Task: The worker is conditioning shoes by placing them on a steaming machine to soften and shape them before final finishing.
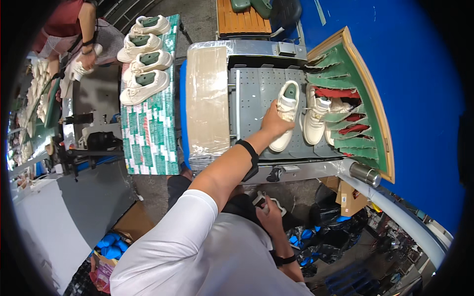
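Note:
My left hand [277,121] reaches across to the right and closes around the side of a cream lace-up sneaker [288,98]. The sneaker has a green shoe last inside and stands on the grey perforated conveyor [261,86]. Just right of it another cream sneaker [314,121] stands at the slit green curtain [370,98], and further sneakers are partly hidden by the strips. My right hand [270,215] is low in front of my body, its fingers curled around a small pale object that I cannot make out.
Several cream sneakers [144,88] stand in a row on a green-and-white taped board [148,143] at left. Cardboard [207,98] covers the conveyor's near-left end. A co-worker's hand [87,60] holds a shoe at upper left. Black bags [335,217] lie below right.

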`<state>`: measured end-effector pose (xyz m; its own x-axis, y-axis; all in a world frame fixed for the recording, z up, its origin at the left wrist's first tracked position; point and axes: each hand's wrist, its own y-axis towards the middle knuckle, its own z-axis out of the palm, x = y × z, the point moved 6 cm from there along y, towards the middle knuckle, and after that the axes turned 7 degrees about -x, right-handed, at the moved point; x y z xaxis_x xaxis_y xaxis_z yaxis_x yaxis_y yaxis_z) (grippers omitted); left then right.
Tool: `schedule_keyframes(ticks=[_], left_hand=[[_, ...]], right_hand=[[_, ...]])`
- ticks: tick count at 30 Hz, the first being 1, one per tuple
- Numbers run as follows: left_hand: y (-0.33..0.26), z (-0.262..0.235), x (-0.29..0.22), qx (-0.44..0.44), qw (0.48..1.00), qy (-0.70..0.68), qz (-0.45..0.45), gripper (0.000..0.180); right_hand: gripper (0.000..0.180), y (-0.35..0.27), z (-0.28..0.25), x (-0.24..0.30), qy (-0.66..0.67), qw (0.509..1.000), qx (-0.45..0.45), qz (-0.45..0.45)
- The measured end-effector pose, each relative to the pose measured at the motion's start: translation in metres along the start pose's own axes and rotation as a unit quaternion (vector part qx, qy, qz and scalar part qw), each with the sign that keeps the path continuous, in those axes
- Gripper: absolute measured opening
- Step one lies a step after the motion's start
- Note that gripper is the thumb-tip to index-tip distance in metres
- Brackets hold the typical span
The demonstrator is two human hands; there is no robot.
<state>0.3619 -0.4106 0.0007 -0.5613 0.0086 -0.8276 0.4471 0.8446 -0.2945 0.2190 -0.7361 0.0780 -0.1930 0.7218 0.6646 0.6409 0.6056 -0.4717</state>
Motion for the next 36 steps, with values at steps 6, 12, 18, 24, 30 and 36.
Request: schedule_keyframes(ticks=[6, 12, 18, 24, 30, 36], left_hand=[[-0.035, -0.075, 0.028, 0.255, 0.755, -0.546, -0.26, 0.059], [-0.092, -0.22, 0.048, 0.041, 0.928, -0.333, -0.159, 0.07], [-0.127, -0.248, 0.105, -0.137, 0.989, -0.029, -0.047, 0.078], [-0.137, -0.279, 0.097, -0.16, 0.979, 0.087, 0.087, 0.035], [-0.125, -0.283, 0.108, -0.059, 0.995, 0.071, 0.048, 0.025], [-0.105, -0.313, 0.062, 0.189, 0.857, -0.447, -0.175, 0.026]], right_hand=[[0.071, 0.033, -0.009, 0.028, 0.0, 0.996, -0.05, -0.08], [0.072, 0.101, -0.002, 0.105, -0.019, 0.989, -0.025, -0.145], [0.077, 0.131, 0.055, 0.179, 0.001, 0.975, 0.061, -0.214], [0.075, 0.132, 0.058, 0.181, -0.053, 0.968, 0.105, -0.222], [0.08, 0.125, 0.047, 0.176, -0.052, 0.972, 0.117, -0.197], [0.074, 0.105, 0.035, 0.209, -0.017, 0.961, 0.101, -0.256]])
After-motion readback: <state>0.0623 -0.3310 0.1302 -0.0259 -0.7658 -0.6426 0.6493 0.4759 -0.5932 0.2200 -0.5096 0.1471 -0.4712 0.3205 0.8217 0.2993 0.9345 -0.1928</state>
